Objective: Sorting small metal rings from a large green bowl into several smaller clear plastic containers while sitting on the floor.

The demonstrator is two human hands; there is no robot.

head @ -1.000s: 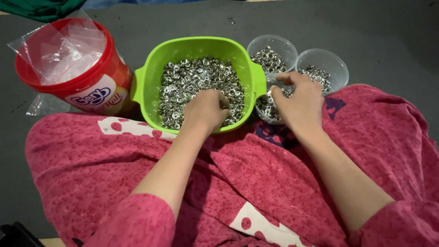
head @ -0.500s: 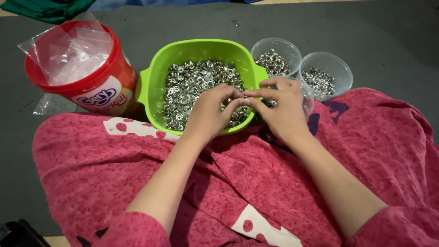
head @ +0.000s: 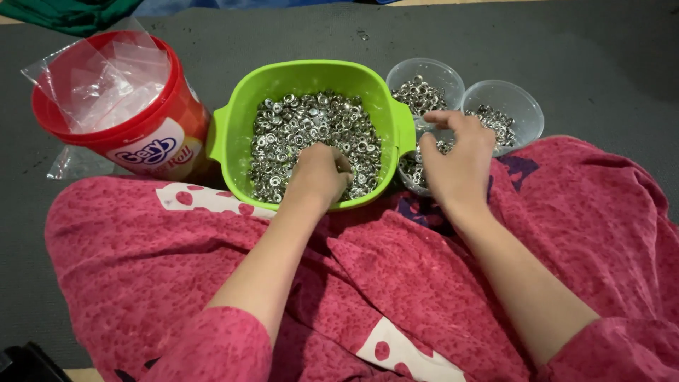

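Note:
A lime-green bowl (head: 311, 69) stands in front of my lap, filled with small silver metal eyelets (head: 304, 117). My left hand (head: 318, 173) reaches into its near side, fingers curled down into the pile. My right hand (head: 458, 159) hovers to the right of the bowl with fingers apart, over a clear plastic cup (head: 409, 173) of eyelets that it mostly hides. Two more clear cups of eyelets sit behind, one (head: 424, 74) by the bowl's handle and one (head: 520, 99) further right.
A red tub (head: 141, 134) stuffed with clear plastic bags (head: 106, 78) stands left of the bowl. Everything rests on a grey mat (head: 566, 42). Pink spotted cloth (head: 396, 283) covers my lap. Green fabric (head: 71, 10) lies at the top left, a black object (head: 28, 361) at the bottom left.
Half a second ago both hands met at the bowl's right rim. My right hand has since moved right over the cups, and my left hand has dropped back into the eyelets.

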